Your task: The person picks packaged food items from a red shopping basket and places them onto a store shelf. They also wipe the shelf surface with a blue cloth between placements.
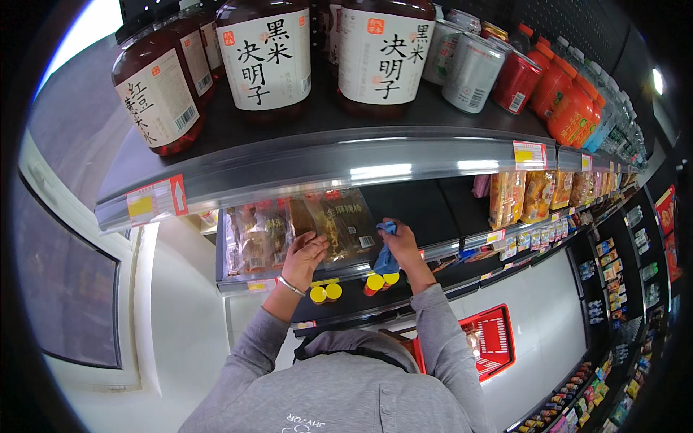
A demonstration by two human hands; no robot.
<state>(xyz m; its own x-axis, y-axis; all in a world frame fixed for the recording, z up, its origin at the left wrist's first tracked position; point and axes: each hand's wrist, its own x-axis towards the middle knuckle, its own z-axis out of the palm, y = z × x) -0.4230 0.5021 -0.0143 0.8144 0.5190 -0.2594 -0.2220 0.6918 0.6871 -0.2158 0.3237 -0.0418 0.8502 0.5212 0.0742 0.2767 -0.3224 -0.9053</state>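
Observation:
My left hand, with a bracelet at its wrist, is at the flat clear packets of brown food on the middle shelf. Its fingers are bent and reach the packets' near edge; whether it grips one I cannot tell. To the right, my right hand holds a crumpled blue cloth, which hangs over the shelf's front edge. More flat packets lie side by side at the left end of this shelf. Dark bare shelf surface shows beyond my right hand.
Above, a shelf edge juts out below large bottles and drink cans. Yellow-lidded jars stand on the shelf below. Packaged bread is at the right. A red shopping basket is low at the right, and a white-framed window is left.

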